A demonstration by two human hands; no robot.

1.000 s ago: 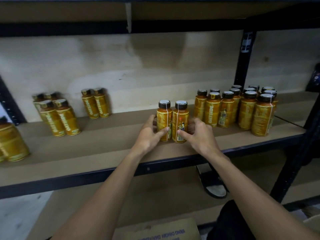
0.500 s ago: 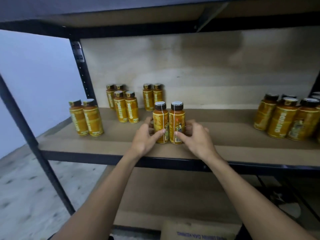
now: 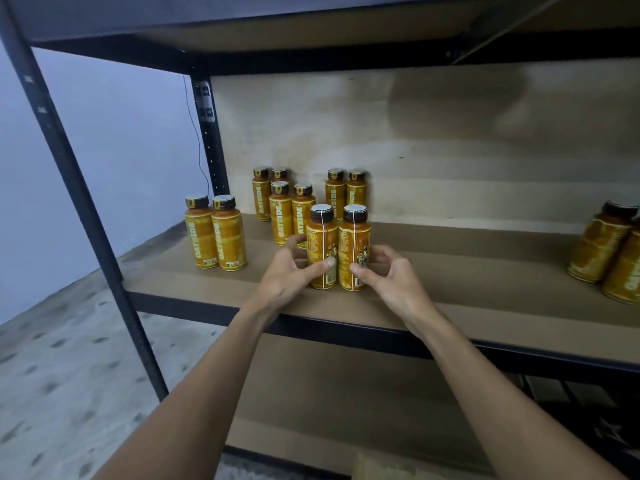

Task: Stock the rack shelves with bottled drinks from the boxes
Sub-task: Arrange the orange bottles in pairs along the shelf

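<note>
Left grip (image 3: pixel 294 268): half closed on the left bottle of a pair of orange plastic drink bottles with dark caps (image 3: pixel 322 237). The thumb tip presses on its near face and the fingers curl round its far left side.
Right grip (image 3: pixel 388 275): mirrors the left. The thumb tip is on the right bottle's near face and the fingers curl behind its right side.
Pair, place: upright, side by side and touching, in the near middle of the brown board shelf with black metal edge (image 3: pixel 467 282). Whether the bases rest on the board or are just clear of it, I cannot tell.
Pair, marks: a thin white line runs over each cap and down the side. The label print is too small to read.
Hidden: the lower sides of the pair are behind thumbs and fingers.
Cut off: the two orange bottles at the right edge (image 3: pixel 601 244) are tilted by the lens, with one running out of frame. The tan cardboard box (image 3: pixel 398 467) at the bottom edge shows only its top.
Count, left twosome (image 3: pixel 214 233): 2, near the black metal rack upright (image 3: pixel 69 174).
Count, cluster (image 3: pixel 281 213): 4, far left.
Count, far twosome (image 3: pixel 346 192): 2, against the pale plywood back panel (image 3: pixel 433 133).
Count, total: 12 bottles visible, 2 of them in the grips.
Below: lower brown shelf (image 3: pixel 346 393); grey speckled floor (image 3: pixel 52 375) to the left.
</note>
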